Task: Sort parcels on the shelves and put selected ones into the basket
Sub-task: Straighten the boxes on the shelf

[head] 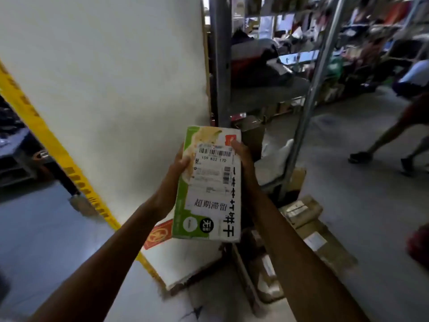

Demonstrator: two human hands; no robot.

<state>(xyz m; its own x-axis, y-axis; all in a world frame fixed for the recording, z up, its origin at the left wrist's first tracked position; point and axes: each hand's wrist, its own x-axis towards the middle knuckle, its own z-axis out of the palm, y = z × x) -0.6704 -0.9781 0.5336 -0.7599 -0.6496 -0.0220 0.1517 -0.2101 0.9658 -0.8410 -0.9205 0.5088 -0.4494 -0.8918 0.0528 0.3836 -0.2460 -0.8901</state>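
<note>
A green and white printed parcel box (209,194) with a white shipping label and barcodes is held up in front of me, label facing me. My left hand (176,177) grips its left edge, thumb on the front face. My right hand (243,163) grips its right edge, fingers curled over the top corner. No basket is in view.
A large white board (111,94) with a yellow taped edge leans upright at left. Grey metal shelving (220,66) with parcels stands behind. Brown cardboard parcels (304,212) lie on the floor by the shelf's foot. A person's legs (394,135) cross the aisle at right.
</note>
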